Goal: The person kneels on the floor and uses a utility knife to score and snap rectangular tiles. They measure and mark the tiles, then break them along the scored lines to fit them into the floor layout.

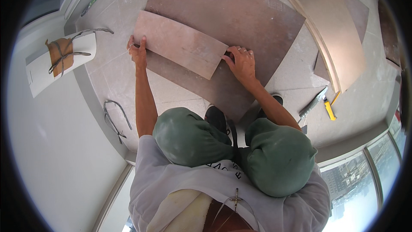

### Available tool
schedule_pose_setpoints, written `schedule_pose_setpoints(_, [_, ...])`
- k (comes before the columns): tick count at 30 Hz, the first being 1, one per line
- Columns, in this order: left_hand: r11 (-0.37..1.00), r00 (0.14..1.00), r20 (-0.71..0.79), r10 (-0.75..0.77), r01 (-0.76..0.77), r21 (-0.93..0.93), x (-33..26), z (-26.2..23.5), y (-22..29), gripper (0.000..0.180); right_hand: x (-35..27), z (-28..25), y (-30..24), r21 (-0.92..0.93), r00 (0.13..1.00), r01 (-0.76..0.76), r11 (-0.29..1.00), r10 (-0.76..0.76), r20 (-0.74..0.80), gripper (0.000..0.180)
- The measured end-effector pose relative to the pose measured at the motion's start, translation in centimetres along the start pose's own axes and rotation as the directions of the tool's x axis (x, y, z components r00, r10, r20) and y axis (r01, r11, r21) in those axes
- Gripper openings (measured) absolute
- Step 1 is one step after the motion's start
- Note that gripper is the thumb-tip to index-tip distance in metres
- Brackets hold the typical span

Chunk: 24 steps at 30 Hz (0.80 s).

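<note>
A flat rectangular board (180, 45), pale pinkish-brown and dusty, lies over a larger brown sheet (249, 13) on the floor. My left hand (138, 51) grips the board's left end, with fingers spread along its edge and thumb side up. At the opposite end, my right hand (241, 63) has its fingers curled over the board's right corner. Both arms reach forward past my bent knees. The undersides of the fingers are hidden, and I cannot tell whether the board is raised off the sheet.
Right of the sheet lies a stack of long boards (330, 25). A grey-handled tool (313, 102) and a yellow utility knife (329, 109) rest nearby. At left are a cable loop (116, 120), a white box with brown wrapping (60, 58), and a wall (64, 124).
</note>
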<state>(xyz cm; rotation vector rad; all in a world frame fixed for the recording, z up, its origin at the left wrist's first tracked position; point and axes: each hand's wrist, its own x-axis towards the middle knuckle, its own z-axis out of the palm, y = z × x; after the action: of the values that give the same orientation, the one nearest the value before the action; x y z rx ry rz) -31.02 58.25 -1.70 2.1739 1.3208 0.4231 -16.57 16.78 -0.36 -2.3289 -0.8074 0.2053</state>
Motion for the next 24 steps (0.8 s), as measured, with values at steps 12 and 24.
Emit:
schedule_pose_setpoints(12, [0.999, 1.000, 0.018, -0.011, 0.010, 0.041, 0.4, 0.3, 0.0, 0.082, 0.4, -0.6, -0.5, 0.057, 0.985, -0.151, 0.987, 0.145, 0.095, 0.035])
schedule_pose_setpoints(24, [1.000, 0.999, 0.033, -0.013, 0.013, 0.012, 0.6, -0.4, -0.7, 0.083, 0.6, -0.7, -0.9, 0.020, 0.989, -0.091, 0.996, 0.088, 0.123, 0.040])
